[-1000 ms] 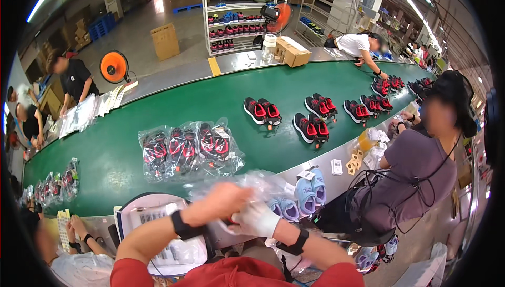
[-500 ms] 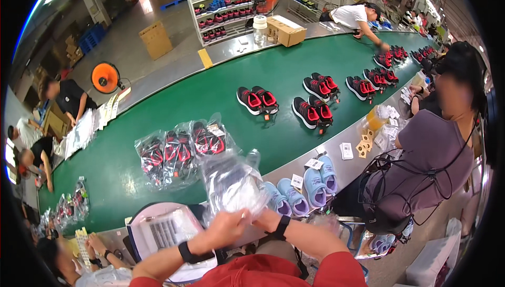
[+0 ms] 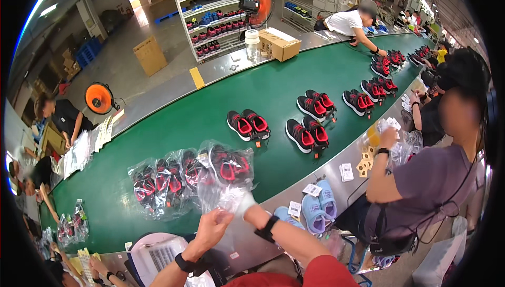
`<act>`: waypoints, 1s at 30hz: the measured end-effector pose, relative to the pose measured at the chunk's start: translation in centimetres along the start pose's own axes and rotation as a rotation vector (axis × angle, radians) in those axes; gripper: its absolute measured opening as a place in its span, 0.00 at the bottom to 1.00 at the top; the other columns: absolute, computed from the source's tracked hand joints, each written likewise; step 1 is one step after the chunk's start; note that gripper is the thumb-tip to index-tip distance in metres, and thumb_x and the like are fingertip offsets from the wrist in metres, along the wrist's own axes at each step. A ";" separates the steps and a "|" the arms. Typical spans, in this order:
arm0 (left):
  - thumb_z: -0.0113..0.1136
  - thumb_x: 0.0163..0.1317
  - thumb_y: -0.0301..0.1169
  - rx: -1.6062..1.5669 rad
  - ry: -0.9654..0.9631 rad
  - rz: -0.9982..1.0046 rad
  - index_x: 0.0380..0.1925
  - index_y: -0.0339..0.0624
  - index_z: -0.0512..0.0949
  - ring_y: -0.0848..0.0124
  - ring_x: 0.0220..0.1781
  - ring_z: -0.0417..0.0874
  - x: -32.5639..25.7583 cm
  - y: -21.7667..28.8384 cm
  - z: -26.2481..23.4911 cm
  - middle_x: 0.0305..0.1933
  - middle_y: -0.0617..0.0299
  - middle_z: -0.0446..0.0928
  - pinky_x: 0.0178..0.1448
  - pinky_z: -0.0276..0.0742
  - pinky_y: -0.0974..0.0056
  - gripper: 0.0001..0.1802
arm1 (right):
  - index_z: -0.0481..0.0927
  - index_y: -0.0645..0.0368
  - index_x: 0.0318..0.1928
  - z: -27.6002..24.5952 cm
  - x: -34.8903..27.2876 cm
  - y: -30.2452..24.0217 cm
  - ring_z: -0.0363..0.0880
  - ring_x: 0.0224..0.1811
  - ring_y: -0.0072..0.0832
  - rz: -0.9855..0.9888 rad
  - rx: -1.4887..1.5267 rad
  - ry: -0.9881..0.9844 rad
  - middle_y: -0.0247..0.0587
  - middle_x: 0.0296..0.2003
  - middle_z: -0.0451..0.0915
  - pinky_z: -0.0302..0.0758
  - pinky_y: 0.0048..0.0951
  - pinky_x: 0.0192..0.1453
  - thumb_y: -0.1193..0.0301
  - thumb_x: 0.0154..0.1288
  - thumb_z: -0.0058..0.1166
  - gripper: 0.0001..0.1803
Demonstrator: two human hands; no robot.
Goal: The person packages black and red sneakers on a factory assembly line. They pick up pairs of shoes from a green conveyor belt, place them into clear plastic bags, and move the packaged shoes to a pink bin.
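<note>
The left hand is raised with its fingers curled, pinching the lower edge of a clear plastic bag. The right hand, in a pale glove, is closed on the same bag just beside it, so the bag hangs stretched between the two hands above the near edge of the green conveyor belt. Judging by the grip, the bagging step is under way: the bag's mouth is being worked open, which calls for parting the film while both hands keep hold.

Just behind the bag, three bagged pairs of black-and-red sneakers lie touching on the belt. Further along stand four loose pairs in a cluster, with more beyond that I cannot count. One light-blue pair sits on the steel bench, near a seated co-worker.
</note>
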State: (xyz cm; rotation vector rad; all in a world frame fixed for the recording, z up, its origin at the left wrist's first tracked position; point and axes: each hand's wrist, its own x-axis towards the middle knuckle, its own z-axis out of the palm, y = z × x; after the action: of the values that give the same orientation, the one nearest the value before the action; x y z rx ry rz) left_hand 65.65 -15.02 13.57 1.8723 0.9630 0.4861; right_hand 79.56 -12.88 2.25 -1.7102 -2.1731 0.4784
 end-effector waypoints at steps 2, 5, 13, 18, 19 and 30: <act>0.56 0.61 0.33 -0.235 0.087 -0.183 0.31 0.37 0.75 0.77 0.23 0.74 0.3 -1.8 -0.6 0.23 0.64 0.74 0.26 0.70 0.68 0.09 | 0.80 0.50 0.42 -0.3 -3.0 -1.1 0.80 0.38 0.41 0.021 0.116 -0.438 0.43 0.36 0.81 0.75 0.36 0.42 0.57 0.56 0.49 0.17; 0.50 0.65 0.35 -0.826 0.250 -0.515 0.33 0.41 0.75 0.79 0.27 0.75 1.0 -1.5 -1.4 0.26 0.69 0.74 0.29 0.71 0.71 0.10 | 0.77 0.60 0.45 -6.0 -5.3 -1.1 0.79 0.40 0.33 0.289 0.739 -0.241 0.41 0.39 0.81 0.74 0.32 0.46 0.52 0.61 0.49 0.24; 0.52 0.64 0.35 -0.788 0.467 -0.504 0.31 0.47 0.74 0.80 0.28 0.74 2.1 -2.0 -2.1 0.29 0.70 0.73 0.29 0.72 0.72 0.06 | 0.75 0.58 0.33 -8.4 -7.0 -0.3 0.74 0.24 0.25 0.413 0.861 0.089 0.36 0.19 0.74 0.72 0.34 0.31 0.60 0.61 0.51 0.13; 0.52 0.64 0.30 -0.610 0.489 -0.278 0.27 0.45 0.75 0.87 0.20 0.65 0.3 -3.9 -3.9 0.20 0.75 0.67 0.22 0.57 0.78 0.07 | 0.74 0.55 0.38 -11.4 -8.8 -2.6 0.75 0.31 0.37 0.228 -0.041 0.439 0.41 0.27 0.74 0.72 0.36 0.34 0.67 0.51 0.55 0.13; 0.51 0.64 0.30 -0.631 0.566 -0.224 0.26 0.44 0.76 0.88 0.20 0.63 0.4 -3.5 -3.8 0.20 0.76 0.67 0.21 0.55 0.78 0.08 | 0.73 0.55 0.39 -12.3 -8.5 -4.0 0.75 0.32 0.37 0.152 -0.109 0.554 0.41 0.29 0.74 0.72 0.36 0.35 0.67 0.51 0.55 0.14; 0.53 0.57 0.25 -0.141 -0.455 0.210 0.36 0.40 0.79 0.65 0.36 0.82 -10.8 4.6 4.0 0.32 0.56 0.80 0.41 0.76 0.63 0.08 | 0.75 0.56 0.46 -7.9 -9.1 -5.7 0.76 0.41 0.35 0.007 0.132 0.081 0.43 0.38 0.78 0.72 0.34 0.45 0.67 0.57 0.50 0.16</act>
State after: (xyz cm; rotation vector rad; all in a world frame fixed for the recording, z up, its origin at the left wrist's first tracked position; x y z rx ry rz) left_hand 63.63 -26.95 16.46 1.8528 0.4233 0.2253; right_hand 80.29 -22.60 11.35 -1.6387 -2.0321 0.5323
